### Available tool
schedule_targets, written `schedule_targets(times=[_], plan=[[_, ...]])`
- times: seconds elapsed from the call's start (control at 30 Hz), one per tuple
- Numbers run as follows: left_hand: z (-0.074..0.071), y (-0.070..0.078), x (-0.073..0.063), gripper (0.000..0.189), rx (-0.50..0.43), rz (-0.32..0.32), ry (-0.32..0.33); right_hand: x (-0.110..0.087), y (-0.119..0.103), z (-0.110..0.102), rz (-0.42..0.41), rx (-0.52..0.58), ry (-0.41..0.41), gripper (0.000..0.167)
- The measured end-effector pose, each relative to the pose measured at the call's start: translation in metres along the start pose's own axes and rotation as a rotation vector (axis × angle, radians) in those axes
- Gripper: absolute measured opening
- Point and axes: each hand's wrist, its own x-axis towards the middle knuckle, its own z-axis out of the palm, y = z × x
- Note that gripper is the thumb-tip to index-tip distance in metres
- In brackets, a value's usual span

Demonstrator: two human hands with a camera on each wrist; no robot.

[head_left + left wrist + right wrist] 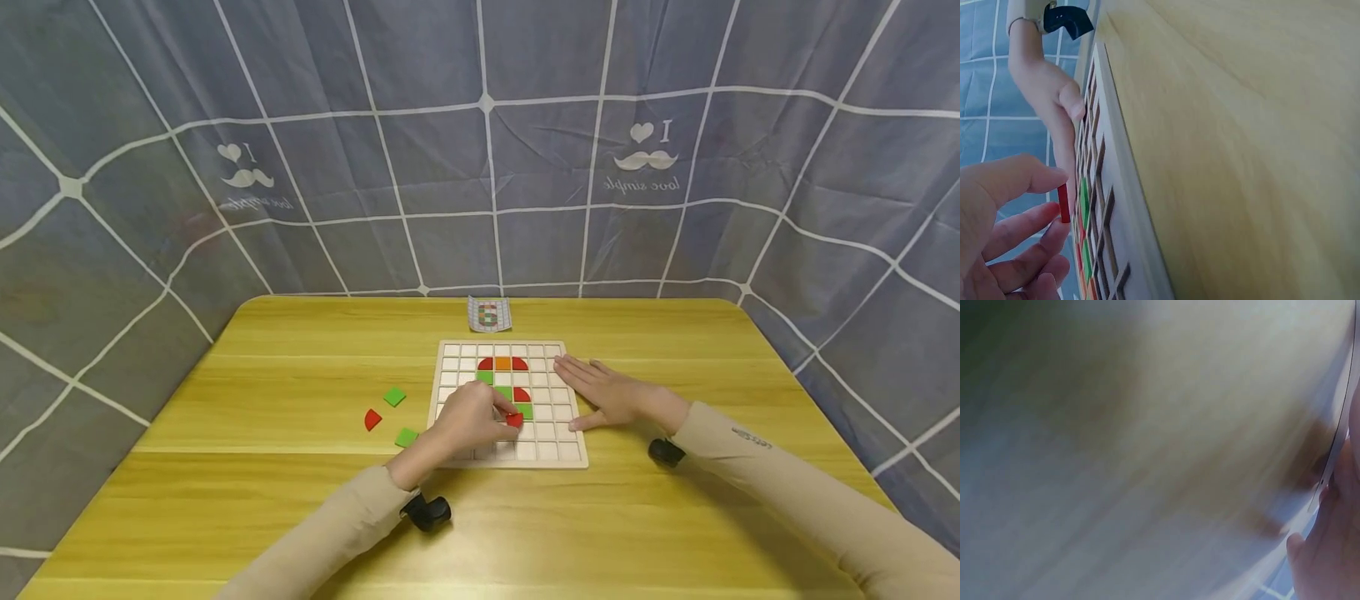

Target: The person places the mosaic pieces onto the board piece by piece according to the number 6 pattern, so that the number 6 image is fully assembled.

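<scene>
My left hand (474,417) pinches a red quarter-round tile (514,420) between thumb and fingers, over the lower middle of a wooden grid board (557,454). In the left wrist view the tile (1064,203) is seen edge-on, close to the board's surface. Several tiles sit in the board's squares: an orange square (502,363) between two red quarter-rounds, green squares, and another red quarter-round (521,394). Some squares are hidden behind my left hand. My right hand (611,392) lies with straight fingers on the board's right edge, holding nothing.
Left of the board lie two green square tiles (394,397) and a red quarter-round tile (372,419). A small paper card (489,314) with a coloured grid pattern lies behind the board. A grey checked curtain (420,167) surrounds the wooden table (285,400).
</scene>
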Motion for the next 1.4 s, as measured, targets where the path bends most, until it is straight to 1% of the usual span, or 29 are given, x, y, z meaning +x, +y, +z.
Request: schedule_targets(times=[0.13,0.33,0.53,0.9,1.13,1.4], plan=[[0.005,0.002,0.002,0.018,-0.005,0.01,-0.018,0.001,0.0,-0.001,-0.005,-0.002,0.0,0.097],[0.01,0.004,0.002,0.017,-0.027,-0.002,-0.047,0.002,-0.001,0.0,-0.007,-0.007,-0.002,0.098],[0.013,0.003,0.002,0.021,-0.006,0.02,-0.059,0.002,0.0,0.001,-0.011,-0.018,0.0,0.097],[0.013,0.002,0.003,0.018,-0.017,0.018,-0.058,0.001,0.001,0.0,-0.026,-0.011,0.006,0.097],[0.013,0.001,0.004,0.018,-0.016,0.033,-0.058,0.001,0.002,0.001,-0.019,-0.009,0.005,0.097],[0.013,0.002,0.005,0.02,-0.014,0.014,-0.069,0.0,0.002,0.001,-0.023,-0.008,0.018,0.097]])
